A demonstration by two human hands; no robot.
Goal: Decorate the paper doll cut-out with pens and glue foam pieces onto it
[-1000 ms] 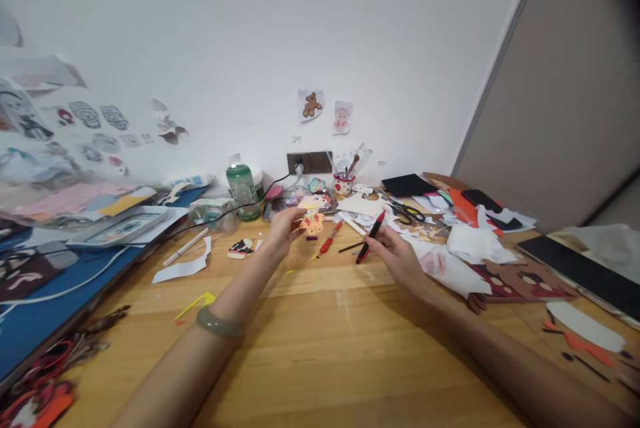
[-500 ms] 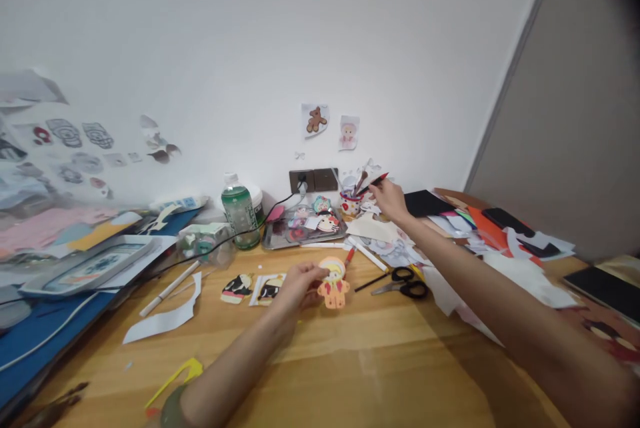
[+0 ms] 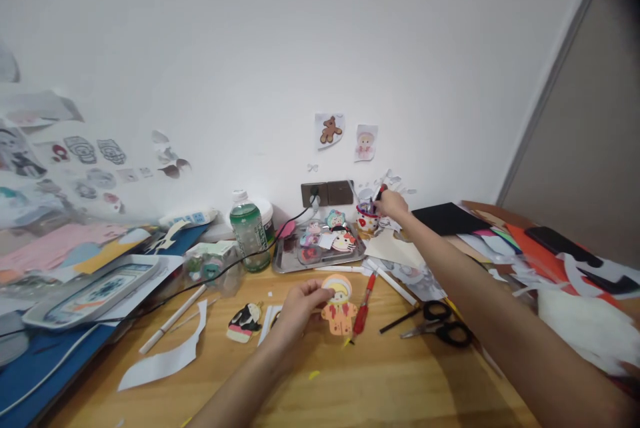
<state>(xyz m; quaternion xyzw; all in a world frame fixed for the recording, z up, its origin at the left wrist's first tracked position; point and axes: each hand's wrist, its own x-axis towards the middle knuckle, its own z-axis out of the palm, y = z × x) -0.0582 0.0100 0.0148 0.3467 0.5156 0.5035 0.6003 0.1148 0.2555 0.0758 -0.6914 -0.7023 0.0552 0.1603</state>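
Note:
My left hand (image 3: 306,305) pinches the edge of an orange paper doll cutout (image 3: 341,313) with yellow hair, held just above the wooden table. At the back, my right hand (image 3: 393,203) grips a red and dark pen (image 3: 382,192) over a decorated cup (image 3: 367,220) of brushes and pens; its lower end is hard to make out. Beside the doll lies a red craft knife or pen (image 3: 365,305). Further right are black-handled scissors (image 3: 443,329) and a thin black stick (image 3: 399,320). A black-haired cutout (image 3: 245,322) lies left of my left hand.
A metal tray (image 3: 285,261) of character cutouts stands near a green-capped-looking bottle (image 3: 250,233) and a black cord (image 3: 267,248). Paper scraps (image 3: 395,248) spread at right. A white tray (image 3: 95,291) sits on a blue board (image 3: 55,361) at left.
My right hand has moved closer over the cup, and the pen has turned from slanting sideways to steeper. My left hand still holds the doll. The view has shifted slightly.

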